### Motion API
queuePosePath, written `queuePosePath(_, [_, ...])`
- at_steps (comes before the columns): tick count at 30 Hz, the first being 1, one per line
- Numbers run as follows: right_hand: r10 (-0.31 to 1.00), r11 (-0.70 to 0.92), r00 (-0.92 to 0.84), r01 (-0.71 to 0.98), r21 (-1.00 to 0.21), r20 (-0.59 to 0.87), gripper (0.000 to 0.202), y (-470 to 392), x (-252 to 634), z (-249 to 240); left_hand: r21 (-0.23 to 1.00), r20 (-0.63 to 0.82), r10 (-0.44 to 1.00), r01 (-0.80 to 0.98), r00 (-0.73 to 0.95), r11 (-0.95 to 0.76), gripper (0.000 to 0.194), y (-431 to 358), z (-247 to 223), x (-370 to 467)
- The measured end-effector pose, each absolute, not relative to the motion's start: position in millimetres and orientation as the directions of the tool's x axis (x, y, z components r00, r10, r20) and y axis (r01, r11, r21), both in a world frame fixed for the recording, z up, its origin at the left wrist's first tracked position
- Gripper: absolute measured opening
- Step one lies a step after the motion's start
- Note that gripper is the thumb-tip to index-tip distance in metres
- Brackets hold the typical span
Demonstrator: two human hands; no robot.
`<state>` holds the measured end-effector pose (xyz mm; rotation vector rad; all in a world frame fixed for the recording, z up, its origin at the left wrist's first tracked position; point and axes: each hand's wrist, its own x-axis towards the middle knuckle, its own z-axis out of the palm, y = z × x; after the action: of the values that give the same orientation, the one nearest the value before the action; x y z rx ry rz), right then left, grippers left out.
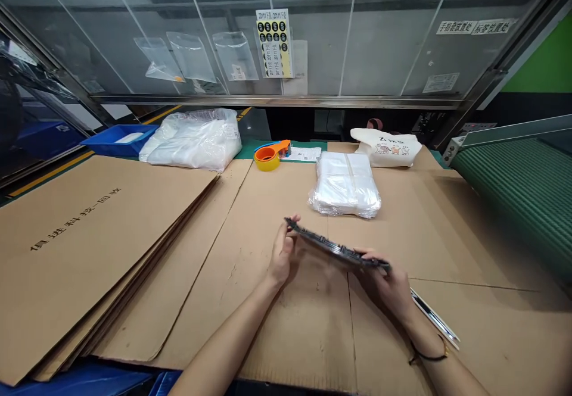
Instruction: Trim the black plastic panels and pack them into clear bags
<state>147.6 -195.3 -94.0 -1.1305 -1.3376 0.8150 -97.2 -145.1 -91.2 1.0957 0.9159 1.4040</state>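
Between my two hands, a flat black panel-like part (333,247) with small raised details along its edge is held up, seen almost edge-on and tilted down to the right. My left hand (283,253) grips its left end, fingers wrapped around the edge. On the right end, my right hand (386,280) is closed on it, fingers over the top and palm beneath. What exactly the part is, I cannot make out. A slim white-and-black strip-like object (434,318) lies on the cardboard beside my right wrist.
Flat cardboard sheets (102,217) are stacked at left. Behind my hands lies a bundle of clear plastic bags (346,181). Farther back are a tape dispenser (268,156), a plastic-wrapped bundle (194,140), a blue tray (100,142) and a white printed pouch (388,149). A green conveyor belt (522,187) runs at right.
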Motion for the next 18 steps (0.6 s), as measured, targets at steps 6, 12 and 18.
queuePosePath(6, [0.655, 0.656, -0.13, 0.586, -0.475, 0.744, 0.024, -201.1, 145.2, -82.8, 0.917, 0.296, 0.951, -0.306, 0.089, -0.257, 0.053, -147.1, -89.2, -99.3])
queuePosePath(12, [0.555, 0.686, -0.196, 0.658, -0.312, 0.808, 0.023, -198.6, 145.5, -86.0, 0.913, 0.317, 0.947, -0.289, 0.056, -0.288, 0.051, -143.8, -88.4, -99.7])
queuePosePath(18, [0.587, 0.744, -0.245, 0.538, -0.396, 0.771, 0.031, -195.6, 153.6, -86.2, 0.897, 0.283, 0.959, -0.36, 0.019, -0.257, 0.065, -141.8, -96.8, -100.2])
